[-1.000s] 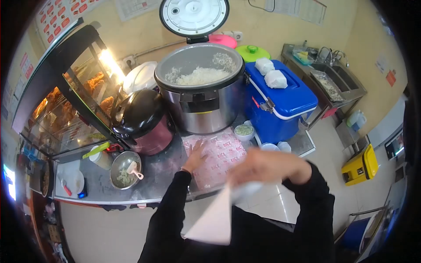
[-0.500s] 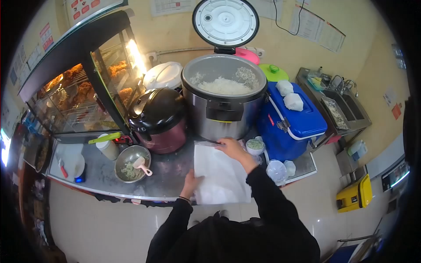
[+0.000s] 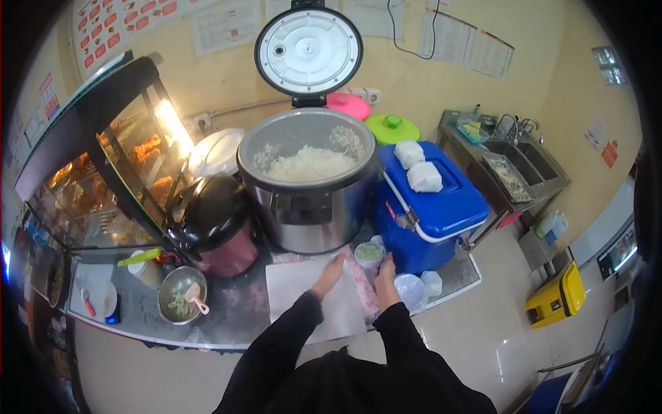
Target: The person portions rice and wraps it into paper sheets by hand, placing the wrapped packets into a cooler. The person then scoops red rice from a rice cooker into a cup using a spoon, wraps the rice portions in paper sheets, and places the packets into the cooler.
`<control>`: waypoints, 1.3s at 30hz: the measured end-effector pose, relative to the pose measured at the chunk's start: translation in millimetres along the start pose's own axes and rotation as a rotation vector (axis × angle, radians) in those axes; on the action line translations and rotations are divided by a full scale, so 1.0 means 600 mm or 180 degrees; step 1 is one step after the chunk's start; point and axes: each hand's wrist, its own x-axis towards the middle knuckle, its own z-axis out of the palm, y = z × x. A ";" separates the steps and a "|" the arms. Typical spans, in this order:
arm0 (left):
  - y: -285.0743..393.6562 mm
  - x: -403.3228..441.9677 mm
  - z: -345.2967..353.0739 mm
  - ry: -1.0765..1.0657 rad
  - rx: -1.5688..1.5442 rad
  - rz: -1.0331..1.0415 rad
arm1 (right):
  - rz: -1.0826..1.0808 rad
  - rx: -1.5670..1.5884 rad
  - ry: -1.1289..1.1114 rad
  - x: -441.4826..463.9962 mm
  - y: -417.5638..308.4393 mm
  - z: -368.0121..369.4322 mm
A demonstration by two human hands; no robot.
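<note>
A white paper sheet (image 3: 289, 297) lies at the counter's front, over a stack of red-printed wrapping paper (image 3: 364, 286) that shows along its right side. My left hand (image 3: 329, 277) is above the sheet's right part, fingers stretched forward and holding nothing. Beyond the stack stands a small white cup (image 3: 370, 254) with a pale green mash in it. To the right of that cup is my right hand (image 3: 386, 284), fingers extended and thumb side inward; whether it touches the cup I cannot tell.
A large open rice cooker (image 3: 303, 214) holds white rice (image 3: 310, 164). Left of it are a closed dark-lidded cooker (image 3: 217, 221), a metal bowl (image 3: 169, 297) with a pink spatula (image 3: 195, 295) and a lit chicken display case (image 3: 89, 207). A blue cooler (image 3: 441, 196) carries white wrapped bundles (image 3: 422, 176).
My hands have left the sheet's left and top edges and moved right, to either side of the cup. The sheet lies flatter, with more of the printed paper showing. The view has shifted right.
</note>
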 end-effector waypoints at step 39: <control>-0.066 -0.300 -0.087 0.0800 0.3735 0.1723 | -0.3231 -0.5016 -0.4087 -0.190 0.105 0.074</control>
